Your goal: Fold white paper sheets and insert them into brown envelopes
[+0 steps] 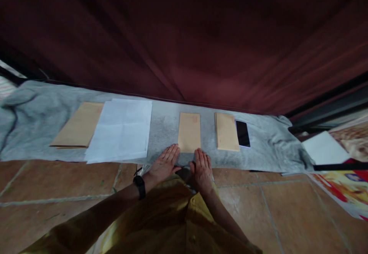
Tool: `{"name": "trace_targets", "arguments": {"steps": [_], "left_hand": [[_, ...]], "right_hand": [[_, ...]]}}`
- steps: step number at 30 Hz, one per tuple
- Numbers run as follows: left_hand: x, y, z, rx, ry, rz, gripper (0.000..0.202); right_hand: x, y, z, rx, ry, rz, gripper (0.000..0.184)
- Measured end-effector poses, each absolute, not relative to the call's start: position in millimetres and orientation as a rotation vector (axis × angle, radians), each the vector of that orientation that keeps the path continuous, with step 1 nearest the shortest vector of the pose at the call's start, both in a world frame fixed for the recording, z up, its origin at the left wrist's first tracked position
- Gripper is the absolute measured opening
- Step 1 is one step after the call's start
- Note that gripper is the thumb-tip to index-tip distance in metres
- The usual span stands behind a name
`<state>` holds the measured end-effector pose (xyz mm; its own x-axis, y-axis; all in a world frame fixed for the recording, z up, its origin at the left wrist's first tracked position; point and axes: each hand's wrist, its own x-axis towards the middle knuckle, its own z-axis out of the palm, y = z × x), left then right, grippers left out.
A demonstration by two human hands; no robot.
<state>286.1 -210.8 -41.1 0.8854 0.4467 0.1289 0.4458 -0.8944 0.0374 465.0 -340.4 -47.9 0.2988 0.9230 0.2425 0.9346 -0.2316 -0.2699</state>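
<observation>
A single tan envelope [189, 131] lies flat on the grey cloth, straight in front of me. My left hand [166, 162] rests palm down at its near left corner, fingers stretched out. At the near right corner my right hand [202, 167] lies in the same way, fingers extended. Neither hand grips anything. To the right is a small stack of tan envelopes [227, 131], with a dark-screened phone [243, 134] partly beneath or against its right edge. On the left, white paper sheets [122, 129] overlap some larger brown envelopes [79, 125].
The grey cloth [163, 123] covers a long narrow surface whose near edge runs just before my body. Behind it hangs a dark red curtain [184, 54]. A white card [326, 147] and a colourful printed box or sheet [345, 188] are at the far right. Tiled floor [250, 204] shows below.
</observation>
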Motion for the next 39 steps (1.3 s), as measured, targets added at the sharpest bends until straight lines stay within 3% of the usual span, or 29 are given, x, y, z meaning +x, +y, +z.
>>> {"name": "trace_targets", "arguments": {"steps": [14, 24, 39], "left_hand": [[309.6, -212.6, -45.0, 3.044, 0.468, 0.371, 0.072], [308.3, -195.0, -46.5, 3.024, 0.355, 0.315, 0.066], [300.7, -184.0, -49.1, 3.069, 0.273, 0.267, 0.062]], "right_hand": [[465.6, -340.4, -46.1, -2.223, -1.653, -0.053, 0.055], [467.0, -322.8, -36.7, -1.982, -1.873, 0.072, 0.057], [495.0, -333.5, -42.9, -2.062, -1.848, 0.027, 0.053]]}}
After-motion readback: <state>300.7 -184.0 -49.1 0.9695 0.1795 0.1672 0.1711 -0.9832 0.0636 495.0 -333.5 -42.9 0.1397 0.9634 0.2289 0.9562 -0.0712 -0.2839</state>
